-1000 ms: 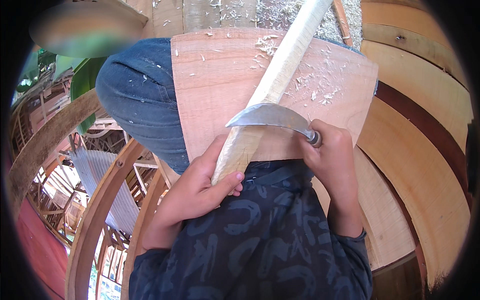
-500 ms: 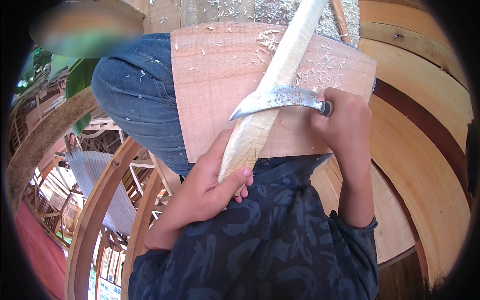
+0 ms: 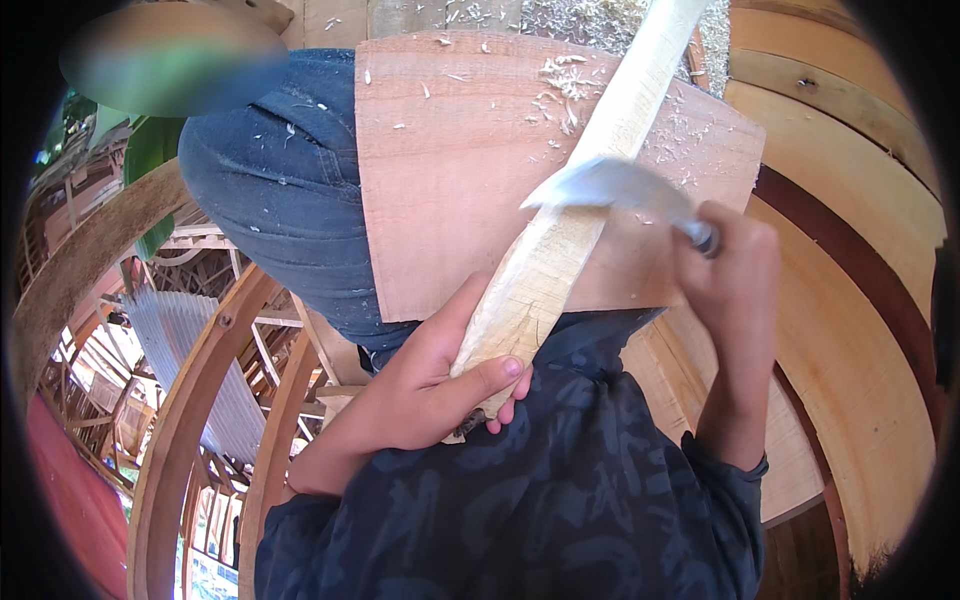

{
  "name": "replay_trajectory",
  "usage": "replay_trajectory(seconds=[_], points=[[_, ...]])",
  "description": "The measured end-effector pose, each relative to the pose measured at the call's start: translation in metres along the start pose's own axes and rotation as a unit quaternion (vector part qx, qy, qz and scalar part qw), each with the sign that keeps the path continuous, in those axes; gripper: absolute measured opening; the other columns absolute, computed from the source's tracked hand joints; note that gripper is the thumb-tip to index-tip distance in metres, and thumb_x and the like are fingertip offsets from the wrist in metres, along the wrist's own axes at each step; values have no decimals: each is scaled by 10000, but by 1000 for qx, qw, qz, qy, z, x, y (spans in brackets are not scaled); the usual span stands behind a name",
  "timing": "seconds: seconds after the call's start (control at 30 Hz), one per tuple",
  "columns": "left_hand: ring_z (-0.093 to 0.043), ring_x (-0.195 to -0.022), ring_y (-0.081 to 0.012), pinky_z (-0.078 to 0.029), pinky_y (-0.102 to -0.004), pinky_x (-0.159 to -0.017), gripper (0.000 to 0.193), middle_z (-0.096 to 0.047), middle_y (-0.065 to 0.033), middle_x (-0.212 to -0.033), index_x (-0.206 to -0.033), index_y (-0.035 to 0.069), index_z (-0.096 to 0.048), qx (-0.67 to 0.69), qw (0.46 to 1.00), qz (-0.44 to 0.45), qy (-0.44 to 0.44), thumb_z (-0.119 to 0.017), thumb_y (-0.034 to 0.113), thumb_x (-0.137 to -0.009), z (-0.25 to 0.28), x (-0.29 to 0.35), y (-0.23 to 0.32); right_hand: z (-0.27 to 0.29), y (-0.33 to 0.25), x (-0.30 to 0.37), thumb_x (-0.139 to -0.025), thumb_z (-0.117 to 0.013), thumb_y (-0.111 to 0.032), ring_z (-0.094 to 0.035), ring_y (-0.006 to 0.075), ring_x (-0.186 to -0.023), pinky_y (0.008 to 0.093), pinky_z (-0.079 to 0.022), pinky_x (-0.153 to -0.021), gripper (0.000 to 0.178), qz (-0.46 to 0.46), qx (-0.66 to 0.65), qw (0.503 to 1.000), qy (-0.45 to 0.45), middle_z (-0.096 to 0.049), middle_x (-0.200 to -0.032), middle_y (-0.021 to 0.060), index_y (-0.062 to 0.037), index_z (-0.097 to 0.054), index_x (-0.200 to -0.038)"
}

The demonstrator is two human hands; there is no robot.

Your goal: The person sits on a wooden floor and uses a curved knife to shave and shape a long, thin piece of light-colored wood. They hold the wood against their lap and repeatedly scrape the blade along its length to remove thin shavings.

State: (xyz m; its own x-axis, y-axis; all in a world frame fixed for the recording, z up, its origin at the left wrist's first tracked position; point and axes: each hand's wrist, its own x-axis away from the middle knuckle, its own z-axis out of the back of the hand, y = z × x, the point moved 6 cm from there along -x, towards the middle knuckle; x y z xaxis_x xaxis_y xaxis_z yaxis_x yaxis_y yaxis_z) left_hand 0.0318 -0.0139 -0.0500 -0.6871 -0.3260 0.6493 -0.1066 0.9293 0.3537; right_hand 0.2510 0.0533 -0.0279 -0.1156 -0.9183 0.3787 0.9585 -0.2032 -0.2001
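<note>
A long pale piece of wood with carved faces slants across my lap, its near end toward my belly. Around that near end my left hand is closed, thumb on top. My right hand grips a sickle whose handle is mostly hidden in the fist. Motion blurs the curved metal blade, which lies across the middle of the wood, its tip pointing left; whether its edge touches cannot be told. Beneath, a flat reddish board rests over my thighs, with curled shavings scattered on it.
My left knee in jeans juts out beside the board. Sawdust and shavings cover the surface beyond. Curved wooden planks rise on the right. At left stand curved timber ribs and a corrugated sheet.
The sickle and my right hand have shifted right and a little down, the blade now blurred. The wood and my left hand have also moved slightly right.
</note>
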Motion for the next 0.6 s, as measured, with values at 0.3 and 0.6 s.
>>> replay_trajectory(seconds=[0.3, 0.6], points=[[-540, -653, -98, -476, -242, -566, 517, -542, -82, -838, -1408, 4, -242, -30, 999, -24, 28, -466, 104, -953, -5, -7, 2, -18, 2, -2, -625, -634, -192, -626, 366, -643, 424, -510, -613, 188, 5, 70, 997, -12, -610, -629, 191, -34, -684, -713], [-584, -659, -139, -508, -272, -575, 526, -570, -122, -844, -1396, 8, -249, -18, 999, -36, 28, -472, 79, -925, -5, -11, 2, -17, 6, -8, -610, -635, -208, -625, 364, -634, 427, -508, -603, 200, -41, 73, 996, 20, -608, -622, 191, -60, -698, -730]])
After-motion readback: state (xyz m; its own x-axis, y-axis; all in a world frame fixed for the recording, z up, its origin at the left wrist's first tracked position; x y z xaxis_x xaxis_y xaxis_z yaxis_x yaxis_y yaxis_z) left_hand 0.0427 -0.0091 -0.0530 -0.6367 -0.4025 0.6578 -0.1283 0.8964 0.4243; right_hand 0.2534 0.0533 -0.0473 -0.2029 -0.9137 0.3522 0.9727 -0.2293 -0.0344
